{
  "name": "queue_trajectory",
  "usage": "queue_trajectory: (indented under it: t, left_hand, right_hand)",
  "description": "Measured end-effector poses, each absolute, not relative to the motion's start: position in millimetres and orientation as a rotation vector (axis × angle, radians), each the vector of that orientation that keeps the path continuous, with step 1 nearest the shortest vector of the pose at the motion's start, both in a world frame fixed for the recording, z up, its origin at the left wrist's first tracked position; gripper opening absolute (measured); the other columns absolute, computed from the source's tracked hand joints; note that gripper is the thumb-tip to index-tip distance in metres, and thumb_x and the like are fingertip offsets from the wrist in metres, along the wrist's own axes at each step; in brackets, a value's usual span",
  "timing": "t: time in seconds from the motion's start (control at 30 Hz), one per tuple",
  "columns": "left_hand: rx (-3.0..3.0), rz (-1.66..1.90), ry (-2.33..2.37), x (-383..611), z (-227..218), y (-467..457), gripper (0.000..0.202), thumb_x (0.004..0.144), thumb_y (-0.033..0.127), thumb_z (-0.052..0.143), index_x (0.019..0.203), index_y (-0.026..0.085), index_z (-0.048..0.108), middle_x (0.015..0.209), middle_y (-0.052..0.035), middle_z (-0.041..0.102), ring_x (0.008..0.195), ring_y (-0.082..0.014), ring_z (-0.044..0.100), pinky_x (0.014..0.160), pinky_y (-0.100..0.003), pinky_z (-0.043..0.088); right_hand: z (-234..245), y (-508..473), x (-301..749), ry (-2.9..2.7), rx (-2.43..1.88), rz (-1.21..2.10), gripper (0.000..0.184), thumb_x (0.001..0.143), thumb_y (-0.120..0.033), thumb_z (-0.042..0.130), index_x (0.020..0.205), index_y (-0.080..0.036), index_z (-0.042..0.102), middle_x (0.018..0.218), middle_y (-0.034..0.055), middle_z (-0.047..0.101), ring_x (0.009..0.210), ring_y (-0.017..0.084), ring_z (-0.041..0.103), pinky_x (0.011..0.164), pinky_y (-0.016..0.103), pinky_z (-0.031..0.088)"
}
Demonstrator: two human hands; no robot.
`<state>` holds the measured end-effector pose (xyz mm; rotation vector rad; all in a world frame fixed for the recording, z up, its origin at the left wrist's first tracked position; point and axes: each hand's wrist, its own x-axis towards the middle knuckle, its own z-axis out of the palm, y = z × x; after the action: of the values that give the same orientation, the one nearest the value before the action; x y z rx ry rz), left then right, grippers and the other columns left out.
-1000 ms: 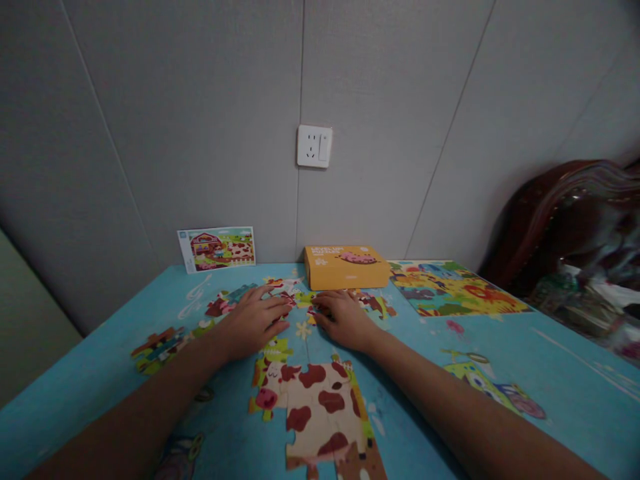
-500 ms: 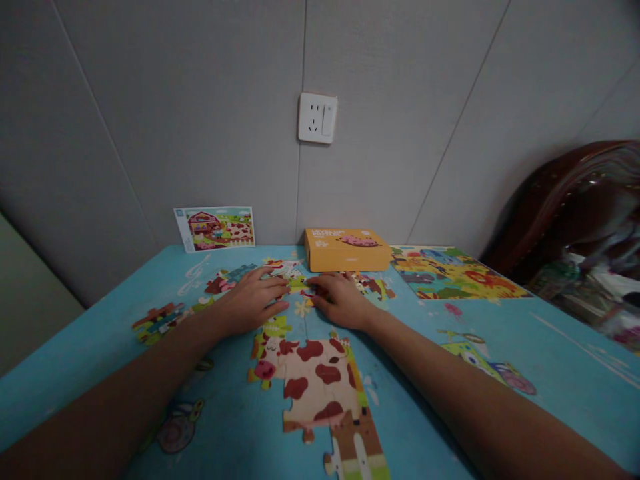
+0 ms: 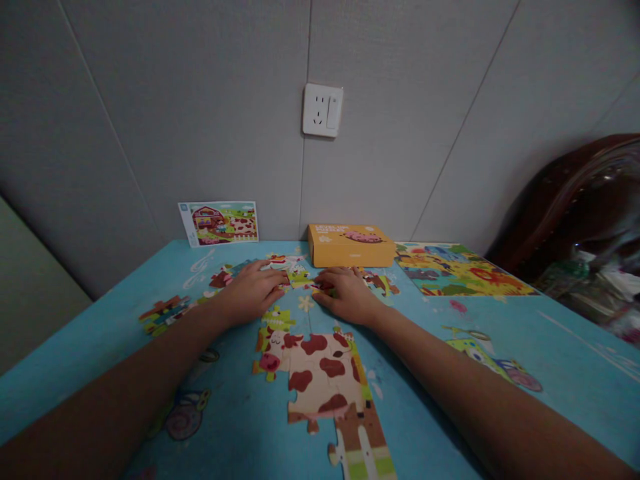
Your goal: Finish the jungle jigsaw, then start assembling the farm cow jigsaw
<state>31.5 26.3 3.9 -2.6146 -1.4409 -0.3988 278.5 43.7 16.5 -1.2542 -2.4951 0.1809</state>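
Note:
My left hand is at the far middle of the table, its fingers closed about a small brownish jigsaw piece. Opposite it, my right hand curls its fingers and thumb round another jigsaw piece, of which only a reddish edge shows. A green and white piece lies between the two hands. Nearer to me is a partly joined cow puzzle, with a green piece at its upper left. Further loose pieces lie left of my left forearm, and more loose pieces beyond my right hand.
An orange puzzle box stands against the wall behind my hands. To its left a farm picture card leans on the wall. An animal picture sheet lies at the far right. The blue tablecloth carries printed cartoon figures.
The view has shifted slightly. My left fingers have drawn in around the brownish piece, and my right hand stays curled in nearly the same spot.

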Motion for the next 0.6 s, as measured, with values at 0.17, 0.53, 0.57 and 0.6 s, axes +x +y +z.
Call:
queue_trajectory:
  t: [0.17,0.53,0.57,0.6]
  left_hand:
    - [-2.583,-0.436,-1.447,27,-1,30,0.032,0.098,0.031,0.043,0.117,0.025,0.068,0.126,-0.0030,0.067,0.126,-0.0306,0.047,0.107,-0.051,0.035]
    - [-2.573,-0.426,-1.398,25,-2,32,0.032,0.097,0.027,0.044,0.117,0.024,0.069,0.124,-0.0038,0.068,0.123,-0.0301,0.049,0.107,-0.050,0.037]
    - [-2.578,-0.432,-1.391,25,-2,31,0.032,0.097,0.027,0.043,0.117,0.023,0.069,0.124,-0.0043,0.069,0.123,-0.0295,0.049,0.106,-0.049,0.038]
    - [-2.584,-0.433,-1.386,26,-1,31,0.033,0.097,0.027,0.043,0.116,0.023,0.069,0.123,-0.0047,0.069,0.123,-0.0293,0.050,0.106,-0.049,0.038]
  right_hand:
    - [16,44,279,-2.501,-1.247,0.177,0.034,0.090,-0.040,0.057,0.115,-0.020,0.067,0.117,0.0118,0.067,0.117,0.030,0.055,0.107,0.060,0.024]
    - [21,49,289,-2.514,-1.299,0.085,0.042,0.082,-0.030,0.061,0.121,-0.017,0.064,0.119,0.0129,0.065,0.112,0.031,0.054,0.106,0.053,0.026]
    - [21,50,289,-2.514,-1.304,0.084,0.042,0.081,-0.030,0.061,0.121,-0.017,0.064,0.118,0.0127,0.065,0.111,0.031,0.054,0.105,0.051,0.027]
    - [21,50,290,-2.515,-1.303,0.085,0.042,0.081,-0.029,0.061,0.121,-0.016,0.064,0.117,0.0125,0.066,0.110,0.030,0.055,0.105,0.050,0.029]
